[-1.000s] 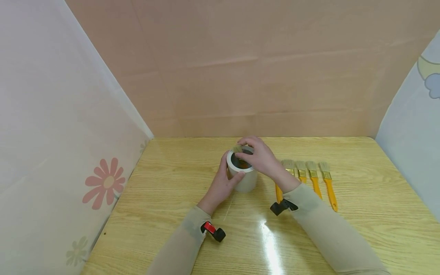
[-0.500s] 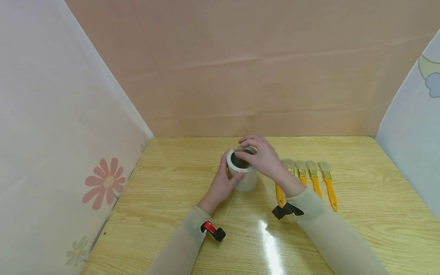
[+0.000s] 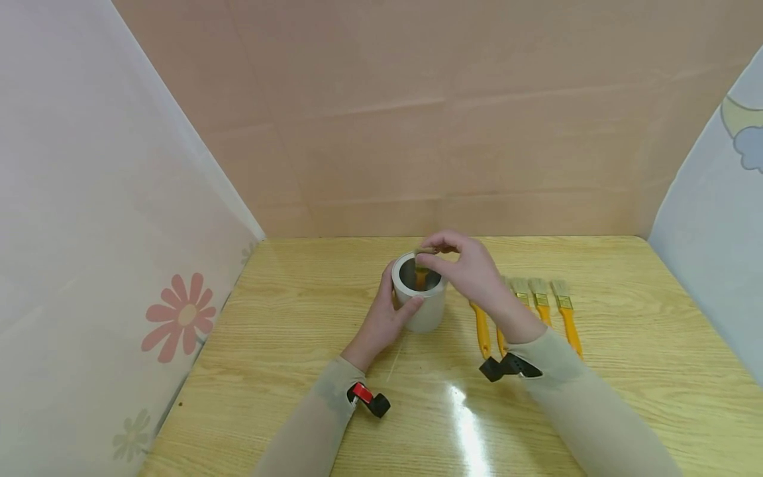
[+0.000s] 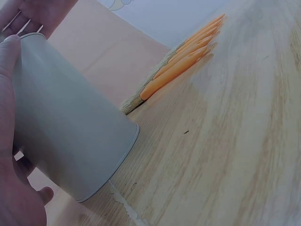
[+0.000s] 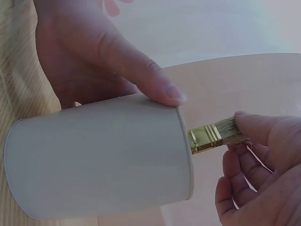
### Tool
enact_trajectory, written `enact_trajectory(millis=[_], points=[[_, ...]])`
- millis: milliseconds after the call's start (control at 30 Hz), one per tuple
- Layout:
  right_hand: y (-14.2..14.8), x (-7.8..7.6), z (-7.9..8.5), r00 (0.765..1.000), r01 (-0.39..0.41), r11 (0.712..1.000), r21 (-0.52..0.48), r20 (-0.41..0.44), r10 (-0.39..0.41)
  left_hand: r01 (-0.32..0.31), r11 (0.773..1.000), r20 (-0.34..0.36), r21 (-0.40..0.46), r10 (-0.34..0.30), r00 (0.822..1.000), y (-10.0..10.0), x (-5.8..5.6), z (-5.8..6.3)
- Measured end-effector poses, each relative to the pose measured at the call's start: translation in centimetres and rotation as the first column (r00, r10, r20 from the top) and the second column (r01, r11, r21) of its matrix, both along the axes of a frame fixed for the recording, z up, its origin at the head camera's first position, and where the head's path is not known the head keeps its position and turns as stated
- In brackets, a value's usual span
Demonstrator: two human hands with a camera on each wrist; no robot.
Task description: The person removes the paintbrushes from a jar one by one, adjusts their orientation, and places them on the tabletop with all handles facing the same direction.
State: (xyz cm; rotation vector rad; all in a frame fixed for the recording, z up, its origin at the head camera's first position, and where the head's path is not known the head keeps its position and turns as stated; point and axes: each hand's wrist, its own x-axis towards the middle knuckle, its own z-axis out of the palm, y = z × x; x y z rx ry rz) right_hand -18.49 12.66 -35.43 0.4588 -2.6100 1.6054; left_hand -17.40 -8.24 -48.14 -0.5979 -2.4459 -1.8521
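A white cylindrical container (image 3: 426, 315) stands on the wooden table. My left hand (image 3: 390, 318) grips its side, with the thumb near the rim in the right wrist view. A paintbrush (image 5: 205, 137) sits bristles-up, its orange handle down inside the container. Between thumb and fingers, my right hand (image 3: 471, 275) pinches the bristle end above the rim. The gold ferrule shows just outside the opening in the right wrist view. The lower end of the handle is hidden in the container.
Several orange-handled paintbrushes (image 4: 174, 68) lie side by side to the container's right, partly covered by my right forearm in the head view. A peach-coloured wall covering (image 3: 441, 132) rises behind the table (image 3: 286, 331), and pale printed sheets (image 3: 119, 199) flank it.
My right hand has shifted to the right, drawing the brush's bristle end away from the left rim toward the middle. More of the orange handle shows inside. The left hand has stayed put.
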Motion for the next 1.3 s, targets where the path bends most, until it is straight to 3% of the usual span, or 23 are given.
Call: enact_trajectory(millis=[300, 833, 1133, 1300], points=[[0.7, 0.8, 1.0, 0.999, 0.015, 0.997, -0.072, -0.032, -0.018, -0.008, 1.000, -0.024, -0.009, 0.008, 1.000, 0.1, -0.1, 0.0], [1.9, 2.4, 3.1, 0.986, 0.082, 0.973, -0.214, -0.123, -0.110, 0.002, 1.000, 0.003, 0.006, -0.002, 1.000, 0.3, 0.1, 0.1], [3.6, 3.5, 3.9, 0.978, 0.124, 0.940, -0.317, -0.123, -0.171, -0.001, 1.000, 0.013, 0.011, 0.001, 1.000, 0.4, 0.2, 0.1], [4.9, 3.9, 4.4, 0.980, 0.107, 0.889, -0.445, -0.102, -0.169, -0.001, 1.000, 0.007, 0.013, 0.001, 1.000, 0.4, 0.1, 0.1]])
